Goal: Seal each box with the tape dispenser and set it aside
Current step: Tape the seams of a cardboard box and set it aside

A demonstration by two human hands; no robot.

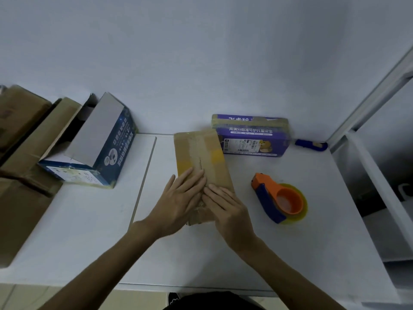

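A flat brown cardboard box (202, 153) with old tape patches lies in the middle of the white table (89, 220). My left hand (181, 199) and my right hand (225, 208) both press flat on its near end, fingers straight, either side of the centre seam. An orange and blue tape dispenser (278, 198) with a yellowish roll lies on the table to the right of the box, untouched. A purple box (252, 135) wrapped in tape stands behind, by the wall.
A dark blue box (100, 151) with raised flaps sits at the left, next to several brown cartons (24, 135). A blue utility knife (310, 144) lies by the wall at the right. A white shelf frame (366, 166) borders the table's right side.
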